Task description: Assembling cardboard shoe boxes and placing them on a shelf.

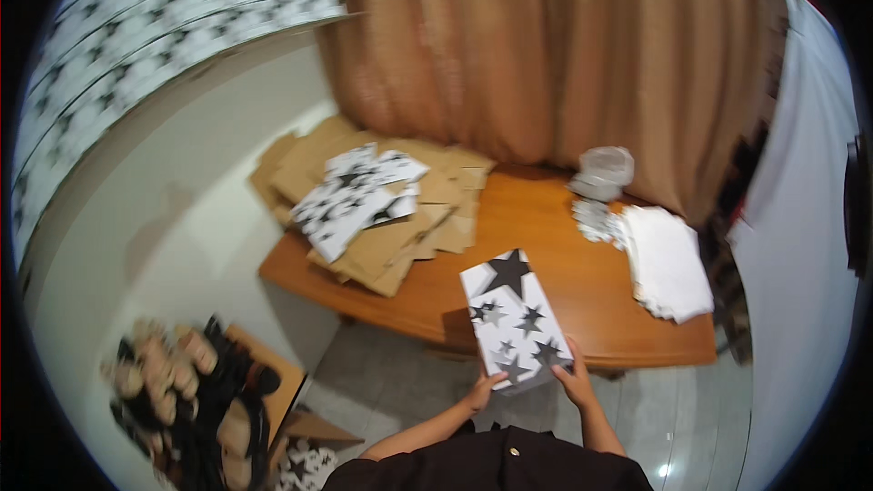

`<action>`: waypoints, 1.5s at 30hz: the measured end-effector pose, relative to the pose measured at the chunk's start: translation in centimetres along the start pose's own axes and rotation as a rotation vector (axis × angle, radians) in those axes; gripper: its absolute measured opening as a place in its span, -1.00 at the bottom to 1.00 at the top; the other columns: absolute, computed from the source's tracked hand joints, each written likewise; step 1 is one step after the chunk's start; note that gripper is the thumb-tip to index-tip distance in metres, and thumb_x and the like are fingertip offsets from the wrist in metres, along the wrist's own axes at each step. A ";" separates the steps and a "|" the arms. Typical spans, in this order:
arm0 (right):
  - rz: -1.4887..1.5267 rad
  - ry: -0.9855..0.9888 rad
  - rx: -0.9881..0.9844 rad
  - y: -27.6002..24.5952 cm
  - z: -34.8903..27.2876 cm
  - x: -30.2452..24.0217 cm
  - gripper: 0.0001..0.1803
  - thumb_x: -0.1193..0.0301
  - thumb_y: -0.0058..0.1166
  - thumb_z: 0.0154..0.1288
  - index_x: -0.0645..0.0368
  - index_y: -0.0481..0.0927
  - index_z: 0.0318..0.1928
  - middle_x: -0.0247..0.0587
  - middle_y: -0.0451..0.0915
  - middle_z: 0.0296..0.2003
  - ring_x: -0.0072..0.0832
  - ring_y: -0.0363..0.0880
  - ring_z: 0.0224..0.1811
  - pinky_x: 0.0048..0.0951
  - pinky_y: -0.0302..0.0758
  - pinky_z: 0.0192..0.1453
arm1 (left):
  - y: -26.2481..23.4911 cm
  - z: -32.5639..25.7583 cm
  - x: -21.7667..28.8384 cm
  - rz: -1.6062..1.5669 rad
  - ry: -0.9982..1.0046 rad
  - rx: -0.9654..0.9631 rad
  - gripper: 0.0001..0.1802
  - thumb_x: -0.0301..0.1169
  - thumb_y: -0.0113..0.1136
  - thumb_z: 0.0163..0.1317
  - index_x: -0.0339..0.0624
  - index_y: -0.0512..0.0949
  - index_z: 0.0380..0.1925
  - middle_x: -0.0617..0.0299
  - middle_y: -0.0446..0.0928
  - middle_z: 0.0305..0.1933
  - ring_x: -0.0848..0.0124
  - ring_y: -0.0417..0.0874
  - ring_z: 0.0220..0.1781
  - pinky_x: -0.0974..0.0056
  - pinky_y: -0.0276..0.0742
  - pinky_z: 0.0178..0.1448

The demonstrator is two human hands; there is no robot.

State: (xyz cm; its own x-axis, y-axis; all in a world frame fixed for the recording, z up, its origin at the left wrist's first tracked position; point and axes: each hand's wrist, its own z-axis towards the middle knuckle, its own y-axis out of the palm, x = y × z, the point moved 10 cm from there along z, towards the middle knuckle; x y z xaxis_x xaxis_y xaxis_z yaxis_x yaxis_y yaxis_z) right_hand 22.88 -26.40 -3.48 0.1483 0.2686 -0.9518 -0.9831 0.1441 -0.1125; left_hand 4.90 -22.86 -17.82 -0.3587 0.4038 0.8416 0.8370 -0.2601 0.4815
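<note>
A white box printed with black and grey stars is held between my two hands, close to my body at the front edge of the wooden table. My left hand grips its lower left corner, thumb on the top face. On the lower right corner my right hand has a matching grip. The fingers under the box are hidden. Flattened brown cardboard pieces are piled on the table's left part, with star-printed sheets or box pieces lying on top.
White sheets are stacked at the table's right, beside a clear plastic bag or container and small whitish pieces. Brown curtains hang behind. A heap of shoes stands at lower left, near a star-patterned item.
</note>
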 end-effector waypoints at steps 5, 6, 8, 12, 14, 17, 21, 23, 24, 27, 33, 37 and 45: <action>0.038 -0.180 -0.103 6.2 -2.9 -8.0 -0.09 -0.06 0.15 0.08 0.26 0.16 0.29 0.01 0.17 0.23 -0.18 0.09 0.32 -0.22 0.03 0.35 | -0.1 -12.3 10.6 0.118 0.491 0.159 -0.16 -0.37 0.06 0.12 -0.18 -0.10 0.37 0.11 0.09 0.36 0.33 0.10 0.39 0.24 0.02 0.38; 0.062 -0.195 -0.154 7.8 -3.2 -9.6 -0.09 -0.06 0.15 0.08 0.26 0.16 0.29 0.01 0.17 0.23 -0.18 0.09 0.32 -0.22 0.03 0.35 | 0.4 -15.3 13.5 0.125 0.556 0.197 -0.10 -0.37 0.07 0.08 -0.18 -0.17 0.38 0.13 -0.02 0.41 0.34 -0.02 0.42 0.24 -0.10 0.41; 0.083 -0.259 -0.213 10.2 -3.6 -12.7 -0.01 -0.13 0.15 0.07 0.27 0.09 0.32 0.03 0.15 0.24 -0.18 0.10 0.30 -0.21 0.04 0.35 | 0.8 -19.9 18.4 0.162 0.642 0.159 0.05 -0.37 0.10 0.04 -0.18 -0.40 0.38 0.09 -0.41 0.50 0.31 -0.40 0.51 0.23 -0.42 0.47; 0.250 -0.624 -0.425 10.6 -2.6 -18.9 -0.15 -0.01 0.17 0.14 -0.03 0.07 0.34 0.13 0.05 0.24 -0.07 0.10 0.27 -0.10 0.09 0.29 | 8.0 -27.8 26.3 0.332 0.858 0.363 0.06 -0.32 0.10 0.02 -0.16 -0.38 0.39 0.11 -0.36 0.50 0.30 -0.32 0.51 0.21 -0.38 0.47; 0.376 -0.730 -0.475 12.0 -2.2 -21.6 -0.15 0.00 0.17 0.13 -0.03 0.07 0.34 0.14 0.02 0.24 -0.06 0.10 0.27 -0.09 0.09 0.29 | 9.7 -31.0 28.4 0.430 0.910 0.476 0.07 -0.30 0.10 -0.01 -0.16 -0.36 0.39 0.11 -0.33 0.50 0.30 -0.30 0.51 0.22 -0.36 0.47; 0.632 -0.844 -0.562 14.0 -2.1 -24.7 -0.14 -0.01 0.20 0.11 -0.05 0.06 0.32 0.15 -0.03 0.26 -0.04 0.08 0.27 -0.06 0.09 0.28 | 12.8 -35.1 30.4 0.536 0.999 0.654 0.05 -0.30 0.10 -0.01 -0.17 -0.32 0.39 0.10 -0.29 0.49 0.30 -0.29 0.51 0.23 -0.35 0.46; 0.893 -0.887 -0.632 15.5 -2.1 -27.1 -0.09 0.05 0.32 -0.01 -0.03 0.11 0.29 0.16 0.01 0.25 -0.02 0.09 0.27 -0.06 0.10 0.27 | 16.9 -39.5 30.7 0.722 1.103 0.879 0.02 -0.30 0.10 0.03 -0.21 -0.31 0.39 0.08 -0.27 0.49 0.30 -0.26 0.50 0.24 -0.34 0.46; 0.854 -0.984 -0.682 16.4 -3.2 -29.3 -0.05 0.18 0.40 -0.10 -0.03 0.12 0.28 0.17 0.06 0.23 -0.03 0.13 0.27 -0.07 0.13 0.27 | 18.7 -41.8 30.7 0.769 1.128 0.968 0.02 -0.30 0.12 0.06 -0.25 -0.31 0.38 0.07 -0.25 0.48 0.32 -0.23 0.50 0.27 -0.32 0.45; 0.893 -1.014 -0.718 16.3 -3.9 -31.0 -0.05 0.31 0.42 -0.18 0.00 0.16 0.25 0.17 0.10 0.22 -0.04 0.16 0.26 -0.11 0.18 0.26 | 19.1 -43.2 30.0 0.804 1.119 1.048 0.02 -0.31 0.12 0.07 -0.23 -0.31 0.39 0.07 -0.24 0.48 0.32 -0.21 0.49 0.27 -0.29 0.45; 1.016 -0.944 -0.906 19.1 -7.6 -35.8 -0.13 0.40 0.42 -0.21 0.02 0.25 0.18 0.09 0.11 0.22 -0.09 0.17 0.26 -0.16 0.22 0.25 | 20.5 -49.5 29.8 0.837 1.096 1.172 0.01 -0.35 0.10 0.08 -0.12 -0.34 0.40 0.10 -0.18 0.46 0.34 -0.08 0.45 0.28 -0.15 0.42; 1.025 -1.092 -0.872 20.0 -15.4 -43.3 -0.21 0.42 0.45 -0.25 -0.01 0.34 0.08 0.10 0.20 0.17 -0.08 0.22 0.22 -0.15 0.26 0.20 | 19.8 -60.1 28.7 0.783 1.127 1.260 0.09 -0.26 0.11 -0.04 -0.14 -0.35 0.40 0.07 -0.18 0.46 0.30 -0.13 0.47 0.24 -0.21 0.45; 1.055 -1.140 -0.752 21.1 -21.1 -48.0 -0.22 0.41 0.44 -0.21 -0.01 0.31 0.08 0.12 0.16 0.17 -0.09 0.23 0.21 -0.15 0.25 0.20 | 19.5 -67.8 30.1 0.805 1.206 1.154 0.14 -0.09 0.20 -0.03 -0.17 -0.32 0.39 0.08 -0.21 0.47 0.28 -0.15 0.49 0.21 -0.24 0.46; 1.173 -1.059 -0.653 27.5 -28.3 -56.9 -0.22 0.50 0.36 -0.12 0.07 0.26 0.16 0.10 0.11 0.19 -0.13 0.20 0.23 -0.20 0.25 0.23 | 15.0 -80.1 34.0 0.979 1.293 1.059 0.30 -0.11 0.51 -0.22 -0.20 -0.23 0.37 0.11 0.00 0.39 0.28 0.05 0.41 0.19 -0.03 0.41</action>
State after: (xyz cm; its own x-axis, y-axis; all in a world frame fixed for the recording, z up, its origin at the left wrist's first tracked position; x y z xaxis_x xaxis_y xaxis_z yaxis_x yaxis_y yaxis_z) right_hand -15.60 -64.62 39.50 -0.8950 0.4440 -0.0428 -0.4460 -0.8882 0.1109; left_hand -27.87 -83.29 37.66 0.6899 -0.4502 0.5669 0.5990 0.7947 -0.0979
